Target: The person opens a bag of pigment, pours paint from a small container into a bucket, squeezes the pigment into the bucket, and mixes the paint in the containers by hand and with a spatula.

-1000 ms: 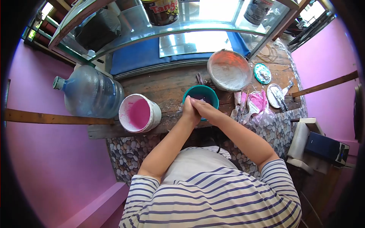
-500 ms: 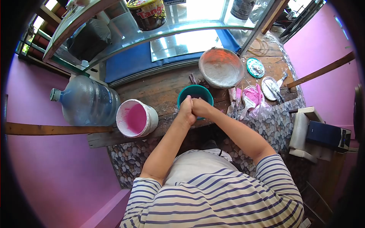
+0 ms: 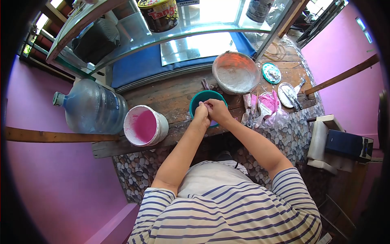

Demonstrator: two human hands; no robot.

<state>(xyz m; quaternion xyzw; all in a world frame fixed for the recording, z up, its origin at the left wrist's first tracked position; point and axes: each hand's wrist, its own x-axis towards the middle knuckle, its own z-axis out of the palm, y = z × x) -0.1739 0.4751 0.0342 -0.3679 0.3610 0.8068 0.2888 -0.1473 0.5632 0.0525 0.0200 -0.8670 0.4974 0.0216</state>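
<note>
My left hand (image 3: 201, 113) and my right hand (image 3: 217, 110) are together over the teal bucket (image 3: 198, 97), at the middle of the wooden table. Both are closed against each other, the right one lying partly over the left. Whatever is between their fingers is too small to make out. Left of them is a white bucket (image 3: 161, 129) with pink paint on its inner wall. Behind and to the right sits a round basin (image 3: 235, 75) with grey and orange residue.
A large water bottle (image 3: 97, 106) lies at the left. At the right are pink-stained plastic (image 3: 272, 106), a white lid with tools (image 3: 287, 94) and a teal lid (image 3: 271, 73). A glass cabinet (image 3: 162, 40) stands behind; wooden poles cross both sides.
The view has shifted to the right and slightly down since the first frame. My right hand has turned and risen a little over my left, with its fingers more curled.
</note>
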